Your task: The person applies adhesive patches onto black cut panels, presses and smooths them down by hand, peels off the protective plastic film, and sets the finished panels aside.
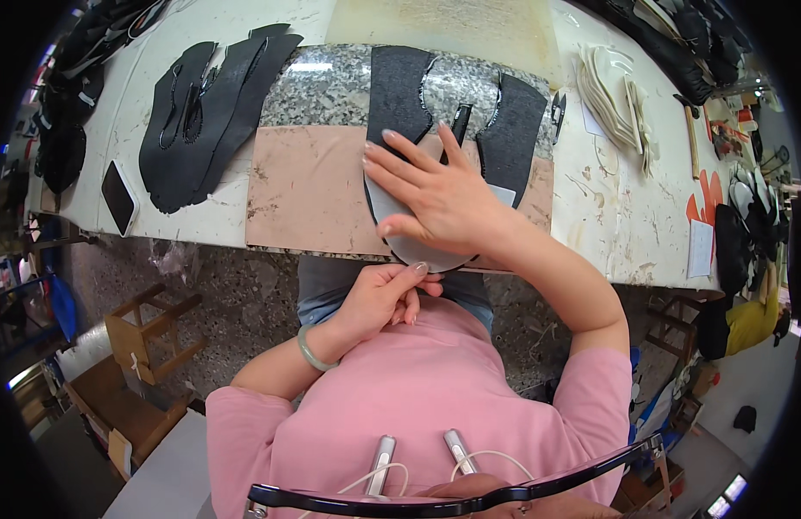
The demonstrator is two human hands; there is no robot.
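A black U-shaped cut piece, like a shoe upper point(400, 86), lies on the work board with its rounded end at the near edge. Over that end is a smooth light-grey patch point(431, 253). My right hand point(435, 190) rests flat on the patch, fingers spread, holding nothing. At the rounded tip, my left hand point(387, 298) is closed, its thumb and forefinger pinching the rim of the upper; its other fingers curl below. Beyond my right fingers a dark narrow strip point(456, 130) stands out between the two arms of the upper; its lower part is hidden.
Beneath the work lie a pinkish sheet point(305, 190) and a speckled stone slab point(322, 86). More black uppers point(218, 121) are stacked to the left, near a phone point(119, 197). Pale cut pieces point(608, 95) and a hammer point(690, 130) lie right. A wooden stool point(154, 333) stands left.
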